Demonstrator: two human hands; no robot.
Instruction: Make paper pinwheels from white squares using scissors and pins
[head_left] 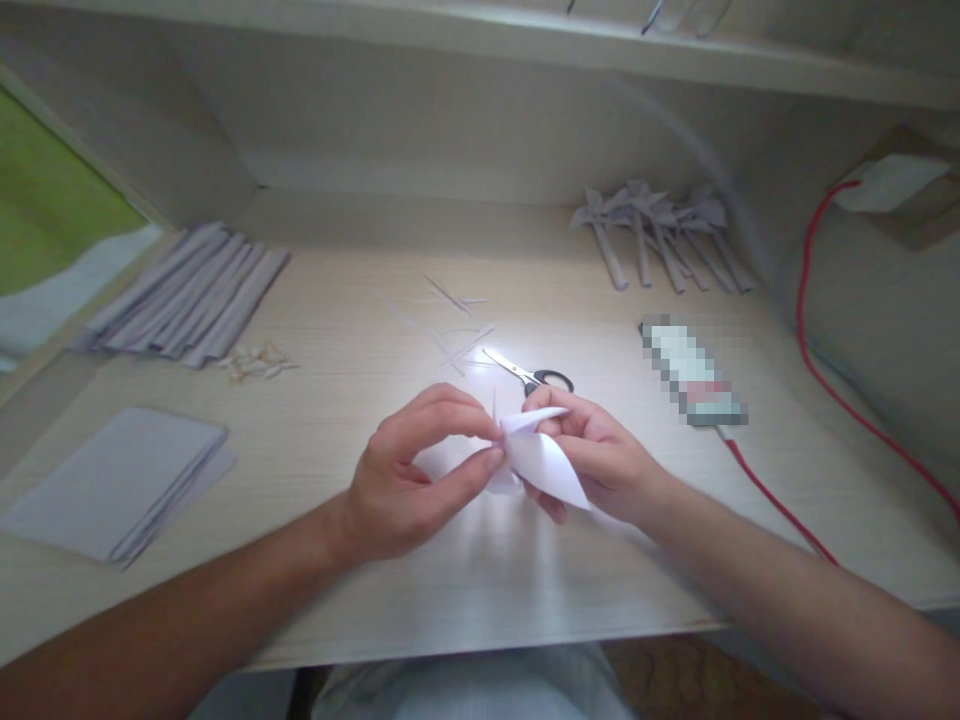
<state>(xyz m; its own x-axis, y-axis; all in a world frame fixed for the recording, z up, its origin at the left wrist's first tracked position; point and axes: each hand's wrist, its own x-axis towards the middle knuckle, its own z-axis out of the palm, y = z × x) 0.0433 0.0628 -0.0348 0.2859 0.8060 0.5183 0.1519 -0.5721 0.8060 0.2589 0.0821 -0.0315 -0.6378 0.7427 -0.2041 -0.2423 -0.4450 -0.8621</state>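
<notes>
A white paper pinwheel (pixel 544 462) with curved, pointed blades is held between both hands, above the desk near its front edge. My left hand (pixel 424 470) pinches its middle with thumb and index finger. On the other side, my right hand (pixel 592 450) grips the paper from the right, some of its fingers hidden behind the blades. Just beyond the hands lies a pair of scissors (pixel 529 374) with black handles, blades pointing left. Thin paper strips (pixel 457 330) are scattered behind the scissors.
Rolled paper sticks (pixel 191 290) lie at left beside small pale pieces (pixel 259 362). Folded paper sheets (pixel 124 480) rest nearer. Finished pinwheels (pixel 660 230) lie at back right. A phone (pixel 694 370) has a red cable (pixel 780 505). A shelf (pixel 480 40) hangs overhead.
</notes>
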